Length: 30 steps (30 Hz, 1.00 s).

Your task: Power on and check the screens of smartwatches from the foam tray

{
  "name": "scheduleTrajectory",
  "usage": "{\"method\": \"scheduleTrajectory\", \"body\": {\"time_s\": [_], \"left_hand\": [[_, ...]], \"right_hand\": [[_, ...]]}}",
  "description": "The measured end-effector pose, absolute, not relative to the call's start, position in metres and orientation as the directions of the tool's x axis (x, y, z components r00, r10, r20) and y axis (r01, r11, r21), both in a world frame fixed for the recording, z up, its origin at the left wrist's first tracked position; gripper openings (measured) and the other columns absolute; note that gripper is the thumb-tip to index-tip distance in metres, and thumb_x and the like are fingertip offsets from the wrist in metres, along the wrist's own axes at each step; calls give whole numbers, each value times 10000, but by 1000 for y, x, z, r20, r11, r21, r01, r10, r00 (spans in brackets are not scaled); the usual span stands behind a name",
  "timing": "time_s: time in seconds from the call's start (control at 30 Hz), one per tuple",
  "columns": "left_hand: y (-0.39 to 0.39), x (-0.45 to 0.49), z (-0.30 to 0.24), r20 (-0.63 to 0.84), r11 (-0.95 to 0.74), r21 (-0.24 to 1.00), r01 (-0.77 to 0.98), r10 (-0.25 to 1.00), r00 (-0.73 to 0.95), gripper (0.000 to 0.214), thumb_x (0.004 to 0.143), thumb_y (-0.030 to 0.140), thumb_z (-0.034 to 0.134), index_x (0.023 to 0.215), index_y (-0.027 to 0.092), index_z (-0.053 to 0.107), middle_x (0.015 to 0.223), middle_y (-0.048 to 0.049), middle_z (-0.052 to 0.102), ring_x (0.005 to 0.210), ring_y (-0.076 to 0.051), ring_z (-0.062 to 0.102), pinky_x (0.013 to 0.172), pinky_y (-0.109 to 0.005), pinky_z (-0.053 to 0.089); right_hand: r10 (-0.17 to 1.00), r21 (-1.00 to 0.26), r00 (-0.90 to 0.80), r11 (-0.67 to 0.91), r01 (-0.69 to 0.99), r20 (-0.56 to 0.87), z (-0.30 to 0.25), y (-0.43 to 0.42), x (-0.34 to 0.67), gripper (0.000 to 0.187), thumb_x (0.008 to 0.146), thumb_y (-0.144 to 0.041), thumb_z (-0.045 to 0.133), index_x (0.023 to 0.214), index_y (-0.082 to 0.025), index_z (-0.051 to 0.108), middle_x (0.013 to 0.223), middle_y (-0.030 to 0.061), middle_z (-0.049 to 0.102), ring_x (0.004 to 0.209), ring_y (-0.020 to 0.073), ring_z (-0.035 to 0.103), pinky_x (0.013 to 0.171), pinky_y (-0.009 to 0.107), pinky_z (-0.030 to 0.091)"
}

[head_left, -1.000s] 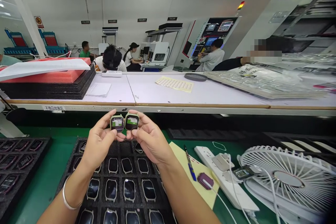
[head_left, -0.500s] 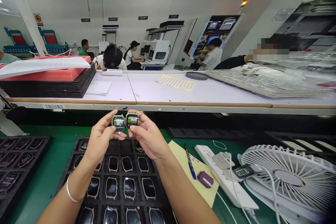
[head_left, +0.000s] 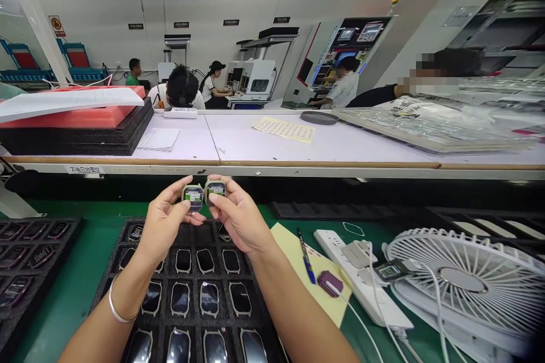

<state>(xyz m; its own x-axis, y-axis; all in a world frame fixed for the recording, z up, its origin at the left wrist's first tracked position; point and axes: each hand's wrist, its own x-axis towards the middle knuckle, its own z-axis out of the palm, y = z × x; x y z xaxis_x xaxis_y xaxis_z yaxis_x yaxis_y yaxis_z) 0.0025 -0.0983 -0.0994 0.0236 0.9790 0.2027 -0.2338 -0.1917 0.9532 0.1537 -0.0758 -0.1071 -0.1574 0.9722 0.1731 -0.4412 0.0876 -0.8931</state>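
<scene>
My left hand (head_left: 164, 221) pinches a small square watch body (head_left: 193, 197) with a lit green and white screen. My right hand (head_left: 240, 216) pinches a second watch body (head_left: 215, 189) of the same kind. Both are held side by side, nearly touching, above the far end of a black foam tray (head_left: 114, 278). The tray's pockets hold several dark watch bodies in rows. A silver bangle sits on my left wrist.
A second black tray (head_left: 25, 252) of watch bodies lies at the left. To the right lie a yellow sheet (head_left: 293, 249) with a blue pen (head_left: 307, 264), a white power strip (head_left: 361, 289) with chargers and a white fan (head_left: 468, 289). Other people work behind a white shelf (head_left: 323, 150).
Both hands with their watch bodies have shifted slightly up and away from me, and the right watch body tilted a little. The grips are unchanged.
</scene>
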Motion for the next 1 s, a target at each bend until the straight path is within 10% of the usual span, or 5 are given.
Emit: {"method": "scheduleTrajectory", "body": {"time_s": [1.0], "left_hand": [[-94, 0, -101, 234, -215, 938, -270, 971, 39, 494, 753, 172, 621, 1246, 181, 655, 1027, -39, 710, 645, -141, 732, 647, -292, 634]], "right_hand": [[958, -864, -199, 86, -496, 209, -105, -74, 157, 276, 800, -347, 677, 1052, -240, 642, 830, -10, 608, 574, 109, 513, 567, 291, 438]]}}
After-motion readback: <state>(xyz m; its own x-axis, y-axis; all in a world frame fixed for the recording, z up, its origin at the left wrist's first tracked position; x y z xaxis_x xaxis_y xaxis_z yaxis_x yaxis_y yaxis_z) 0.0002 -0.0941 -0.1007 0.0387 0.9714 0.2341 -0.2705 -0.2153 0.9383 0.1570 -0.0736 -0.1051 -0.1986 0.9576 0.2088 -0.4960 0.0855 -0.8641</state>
